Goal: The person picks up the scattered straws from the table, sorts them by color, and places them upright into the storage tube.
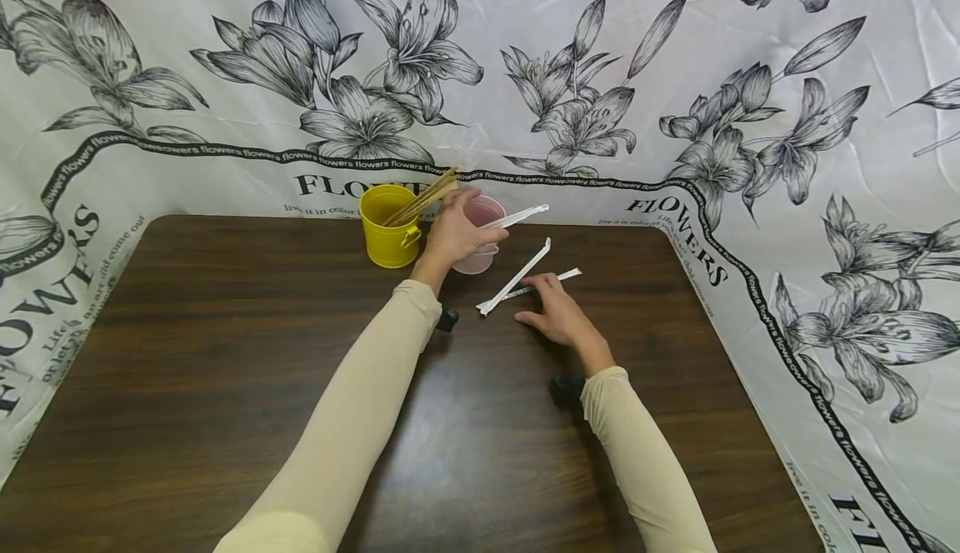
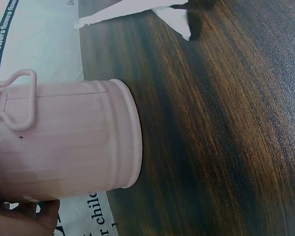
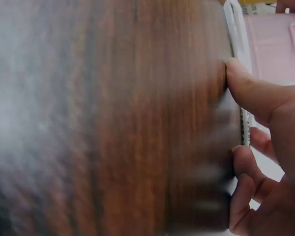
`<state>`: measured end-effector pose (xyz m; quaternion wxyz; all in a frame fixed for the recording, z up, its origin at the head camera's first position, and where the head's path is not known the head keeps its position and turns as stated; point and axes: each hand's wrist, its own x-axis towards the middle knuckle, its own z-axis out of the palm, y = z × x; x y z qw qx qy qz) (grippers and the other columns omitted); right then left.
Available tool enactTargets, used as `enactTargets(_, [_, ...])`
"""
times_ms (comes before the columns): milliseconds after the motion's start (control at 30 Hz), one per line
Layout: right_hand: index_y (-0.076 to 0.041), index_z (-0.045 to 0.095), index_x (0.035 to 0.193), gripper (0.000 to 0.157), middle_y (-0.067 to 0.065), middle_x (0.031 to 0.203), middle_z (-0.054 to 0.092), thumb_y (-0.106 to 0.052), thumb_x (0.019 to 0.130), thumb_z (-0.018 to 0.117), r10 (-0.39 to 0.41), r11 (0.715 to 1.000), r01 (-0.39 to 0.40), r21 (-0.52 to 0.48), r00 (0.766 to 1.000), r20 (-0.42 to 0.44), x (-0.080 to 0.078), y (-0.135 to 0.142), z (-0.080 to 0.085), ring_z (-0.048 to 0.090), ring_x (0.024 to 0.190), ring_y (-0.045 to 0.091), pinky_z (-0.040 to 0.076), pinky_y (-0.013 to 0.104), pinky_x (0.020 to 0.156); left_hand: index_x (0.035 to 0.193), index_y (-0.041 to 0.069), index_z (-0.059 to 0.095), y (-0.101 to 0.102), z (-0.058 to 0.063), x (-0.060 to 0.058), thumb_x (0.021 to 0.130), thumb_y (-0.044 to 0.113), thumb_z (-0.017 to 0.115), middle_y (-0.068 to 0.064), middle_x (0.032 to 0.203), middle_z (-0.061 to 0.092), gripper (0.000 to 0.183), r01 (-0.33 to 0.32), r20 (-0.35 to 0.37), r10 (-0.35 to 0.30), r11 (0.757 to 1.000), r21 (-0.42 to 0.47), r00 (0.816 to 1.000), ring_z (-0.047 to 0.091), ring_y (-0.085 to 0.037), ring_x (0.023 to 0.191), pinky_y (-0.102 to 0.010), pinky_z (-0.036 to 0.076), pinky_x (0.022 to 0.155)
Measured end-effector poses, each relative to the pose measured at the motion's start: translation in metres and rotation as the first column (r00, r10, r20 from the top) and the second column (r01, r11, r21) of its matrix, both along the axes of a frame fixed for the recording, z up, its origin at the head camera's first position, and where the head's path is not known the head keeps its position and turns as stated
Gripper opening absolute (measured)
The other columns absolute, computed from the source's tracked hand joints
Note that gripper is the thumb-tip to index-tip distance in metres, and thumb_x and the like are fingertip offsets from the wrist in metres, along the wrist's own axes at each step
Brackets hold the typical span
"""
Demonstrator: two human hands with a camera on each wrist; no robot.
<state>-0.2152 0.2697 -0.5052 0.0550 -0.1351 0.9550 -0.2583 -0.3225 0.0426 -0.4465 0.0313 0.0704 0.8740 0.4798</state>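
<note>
My left hand (image 1: 453,232) holds the pink bucket (image 2: 73,137) near its top, at the back of the table. White paper-wrapped straws (image 1: 525,216) lean out of that bucket to the right. Two more lie crossed on the table: a wrapped straw (image 1: 513,278) on top and a printed wrapped straw (image 1: 572,274) partly beneath it. My right hand (image 1: 558,311) is over the printed one, its fingertips down by the wrapper. In the right wrist view, thumb (image 3: 243,86) and fingers stand apart at the table surface; no grip on a straw shows.
Left of the pink bucket stands a yellow bucket (image 1: 386,228) with several thin wooden sticks (image 1: 423,199) leaning out of it. The dark wooden table (image 1: 247,370) reaches back to a white flower-printed cloth (image 1: 480,137), which also rises along both sides.
</note>
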Motion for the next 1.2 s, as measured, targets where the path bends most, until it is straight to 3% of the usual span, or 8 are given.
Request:
enactTargets(300, [-0.017,0.065,0.117,0.029,0.01,0.116,0.047,-0.031,0.094,0.074,-0.02,1.0,0.02,-0.012,1.0,0.007,0.004,-0.002,-0.003,0.056,0.097,0.027,0.05,0.045,0.092,0.154,0.027,0.041,0.0,0.002,0.001,0.074,0.056,0.086,-0.01,0.164,0.03,0.097,0.0,-0.006,0.0,1.0,-0.009,1.0,0.042,-0.041,0.143,-0.057,0.039,0.116])
enactTargets(533, [-0.015,0.064,0.099,0.02,0.009,0.104,0.048,-0.031,0.093,0.076,0.001,1.0,-0.001,-0.011,0.999,-0.05,0.004,-0.004,-0.002,0.052,0.082,0.023,0.046,0.039,0.078,0.154,0.026,0.042,-0.002,0.002,-0.001,0.074,0.056,0.086,-0.009,0.164,0.03,0.097,0.001,-0.013,-0.001,1.0,-0.003,1.0,0.042,-0.04,0.143,-0.057,0.039,0.116])
enactTargets(733, [-0.016,0.066,0.094,0.017,0.006,0.101,0.051,-0.03,0.092,0.076,0.047,0.999,-0.048,-0.011,0.998,-0.033,0.004,0.001,-0.001,0.05,0.083,0.019,0.045,0.035,0.078,0.154,0.026,0.042,0.0,0.001,-0.001,0.073,0.057,0.087,-0.011,0.163,0.031,0.097,0.003,-0.011,-0.003,1.0,0.002,1.0,0.042,-0.041,0.143,-0.057,0.039,0.115])
enactTargets(967, [-0.018,0.069,0.092,0.014,0.002,0.099,0.061,-0.03,0.091,0.077,0.088,0.992,-0.085,-0.091,0.995,0.036,0.007,0.004,0.007,0.053,0.087,0.016,0.045,0.031,0.081,0.154,0.026,0.042,0.0,0.001,0.0,0.073,0.056,0.087,-0.011,0.163,0.032,0.097,0.001,-0.008,-0.001,1.0,0.0,1.0,0.043,-0.04,0.143,-0.056,0.039,0.116])
enactTargets(1200, [-0.013,0.073,0.105,0.014,0.002,0.1,0.062,-0.023,0.096,0.071,0.086,0.975,-0.103,-0.198,0.992,-0.091,0.011,0.001,0.023,0.054,0.087,0.014,0.046,0.029,0.076,0.154,0.026,0.042,-0.001,-0.001,-0.002,0.073,0.057,0.087,-0.011,0.164,0.031,0.097,0.003,-0.011,-0.003,1.0,0.004,1.0,0.043,-0.04,0.143,-0.057,0.04,0.115])
